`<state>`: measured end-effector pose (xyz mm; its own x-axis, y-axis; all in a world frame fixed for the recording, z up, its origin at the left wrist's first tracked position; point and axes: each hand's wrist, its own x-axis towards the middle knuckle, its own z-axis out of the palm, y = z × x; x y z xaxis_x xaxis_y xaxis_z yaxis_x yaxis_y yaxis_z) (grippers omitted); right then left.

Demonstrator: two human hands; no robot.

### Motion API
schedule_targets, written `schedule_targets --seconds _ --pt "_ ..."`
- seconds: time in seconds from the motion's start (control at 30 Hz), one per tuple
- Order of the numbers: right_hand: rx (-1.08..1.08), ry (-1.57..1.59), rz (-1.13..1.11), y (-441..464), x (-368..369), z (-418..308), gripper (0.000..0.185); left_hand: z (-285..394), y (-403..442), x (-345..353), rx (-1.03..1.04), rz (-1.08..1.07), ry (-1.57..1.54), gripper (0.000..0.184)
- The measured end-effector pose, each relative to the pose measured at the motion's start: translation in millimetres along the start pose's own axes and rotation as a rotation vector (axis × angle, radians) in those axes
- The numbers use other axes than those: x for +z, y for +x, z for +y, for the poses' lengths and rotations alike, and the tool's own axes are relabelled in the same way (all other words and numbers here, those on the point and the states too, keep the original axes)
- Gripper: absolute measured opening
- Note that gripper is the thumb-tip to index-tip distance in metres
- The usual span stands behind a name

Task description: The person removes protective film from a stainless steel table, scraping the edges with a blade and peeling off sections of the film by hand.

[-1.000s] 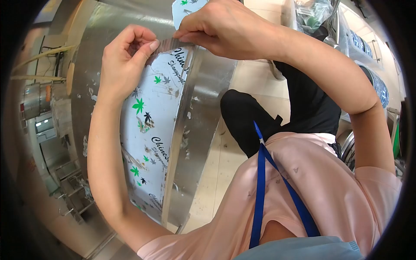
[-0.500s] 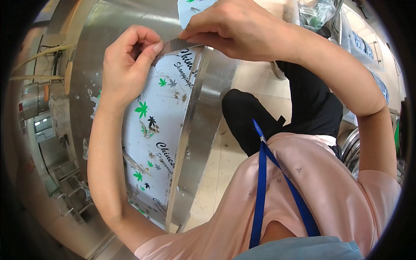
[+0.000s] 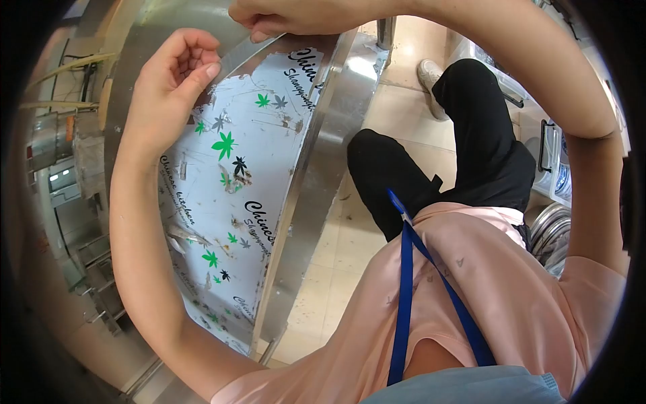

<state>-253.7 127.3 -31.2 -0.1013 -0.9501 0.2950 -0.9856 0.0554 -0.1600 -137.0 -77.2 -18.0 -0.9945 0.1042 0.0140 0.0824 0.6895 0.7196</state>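
Observation:
My left hand (image 3: 176,81) is above the upper left of a white sheet (image 3: 262,148) printed with leaves and lettering, thumb and curled fingers closed. Beyond the sheet's far edge, my right hand (image 3: 296,15) is pinched and partly cut off by the top of the view. A pale see-through strip (image 3: 239,55), which looks like clear tape or film, runs between my hands. Its ends are hidden at the fingers. The sheet covers a metal surface, and its far edge is ragged. Brown residue and torn patches mark it.
A metal ledge (image 3: 333,128) borders the sheet on the right. Beyond it are the tiled floor (image 3: 397,128) and my legs in black trousers (image 3: 390,175). Clear plastic bins (image 3: 548,158) and stacked metal rims (image 3: 546,225) stand at the right.
My right hand has moved up and left, partly out of view. My left hand has shifted left and slightly up, uncovering more of the sheet. The pale patterned piece by my right hand no longer shows.

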Motion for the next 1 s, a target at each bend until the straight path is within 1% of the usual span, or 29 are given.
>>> schedule_targets --seconds 0.03,0.13,0.2,0.3,0.4,0.5,0.6,0.7,0.83,0.9,0.93,1.0 --pt "0.016 0.086 0.018 0.2 -1.8 -1.8 0.016 0.5 0.5 0.9 -0.039 0.007 -0.057 0.016" --pt "0.061 0.307 0.060 1.0 -1.8 -3.6 0.013 -3.4 0.6 -3.3 -0.097 -0.029 -0.094 0.015" --pt "0.093 0.410 0.064 -0.1 3.0 -1.8 0.011 -5.1 2.0 -2.3 -0.078 -0.034 -0.088 0.014" --pt "0.072 0.438 0.080 -3.0 7.8 -2.5 0.009 -6.3 0.4 0.5 -0.052 -0.042 -0.085 0.013" --pt "0.013 0.446 0.144 -6.2 15.8 -1.9 0.008 -4.6 -0.4 0.9 -0.038 -0.077 -0.114 0.012" --pt "0.000 0.485 0.187 -7.6 19.9 -2.4 0.008 -5.5 -1.9 0.0 -0.020 -0.103 -0.127 0.012" --pt "0.006 0.504 0.173 -8.9 19.6 -3.1 0.009 -5.1 -2.9 0.5 -0.005 -0.107 -0.102 0.012" --pt "-0.033 0.533 0.189 -8.8 23.6 -0.1 0.008 -1.9 -3.2 0.1 -0.003 -0.124 -0.069 0.011" --pt "-0.021 0.562 0.156 -8.3 22.8 0.3 0.008 0.9 -4.9 1.0 -0.007 -0.114 -0.025 0.009" --pt "-0.009 0.585 0.139 -8.0 20.7 -0.1 0.008 1.3 -3.7 -2.0 -0.062 -0.148 -0.032 0.008" --pt "0.006 0.578 0.152 -8.1 21.0 -1.1 0.008 1.5 -3.0 -3.0 -0.089 -0.163 -0.033 0.008" --pt "0.038 0.556 0.177 -8.5 20.5 -3.5 0.007 1.1 -1.0 -2.0 -0.070 -0.156 -0.034 0.007"
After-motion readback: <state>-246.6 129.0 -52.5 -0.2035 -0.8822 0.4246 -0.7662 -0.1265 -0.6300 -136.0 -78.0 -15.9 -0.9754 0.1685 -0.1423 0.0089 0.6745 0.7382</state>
